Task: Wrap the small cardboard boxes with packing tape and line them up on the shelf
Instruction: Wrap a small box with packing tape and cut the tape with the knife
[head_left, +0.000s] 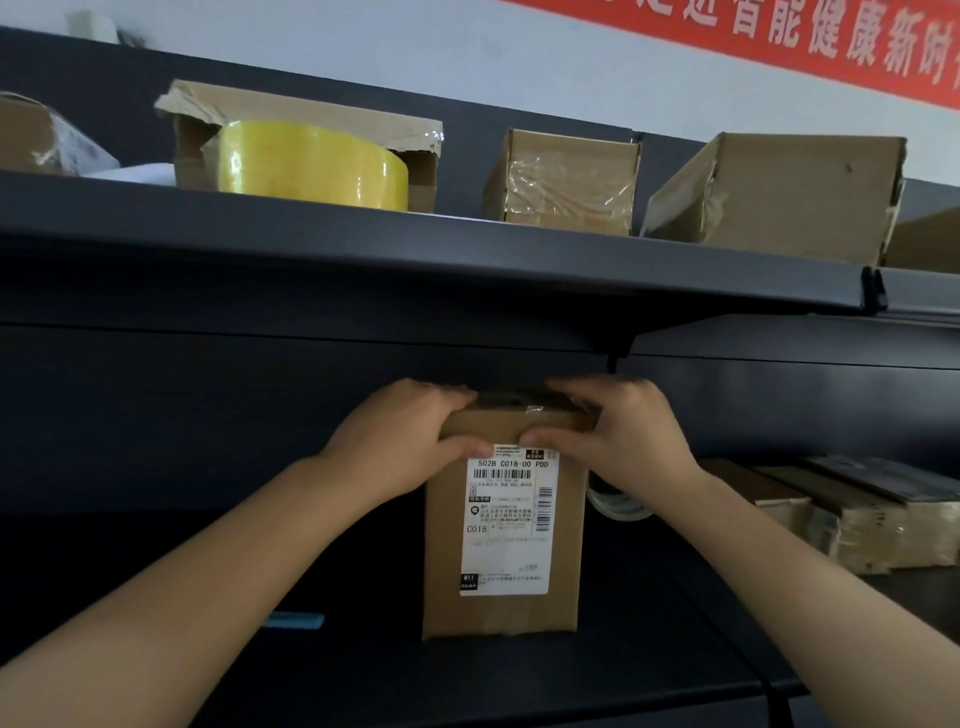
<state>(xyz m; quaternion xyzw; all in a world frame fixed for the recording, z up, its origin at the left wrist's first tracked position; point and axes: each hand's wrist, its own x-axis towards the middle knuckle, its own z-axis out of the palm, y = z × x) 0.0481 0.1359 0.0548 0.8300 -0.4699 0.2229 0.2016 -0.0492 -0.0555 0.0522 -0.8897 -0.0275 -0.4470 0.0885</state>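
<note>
1. nearest to us, over the dark lower shelf (363, 670), our two bare forearms reach forward and meet at the top of an upright small cardboard box (444, 571).
2. our left hand (410, 436) grasps the box's top left corner. its fingers are curled over the far side and the thumb presses the near face, just above the white shipping label (511, 519).
3. our right hand (628, 431) grasps the top right corner the same way, with fingers hooked over the top edge and the thumb on the front by the label's upper corner.
4. the box stands on its short end near the middle of the lower shelf, labelled face toward us. a bit of clear tape shines on its top edge between our hands.
5. left of the box's base and apart from it, a small light blue object (291, 620) lies on the shelf. we cannot tell what it is.
6. behind our right wrist, just beside the box, a roll of clear tape (618, 506) shows, partly hidden.
7. further right on the same shelf, well apart from the box, a group of taped boxes (857, 519) sits side by side.
8. above, on the upper shelf (415, 244), a yellow tape roll (311, 163) sits in front of a torn open box (301, 111). to its right are a tape-wrapped box (563, 182) and a larger box (779, 192).
9. farthest back, a red banner (831, 41) with white characters hangs on the pale wall.
</note>
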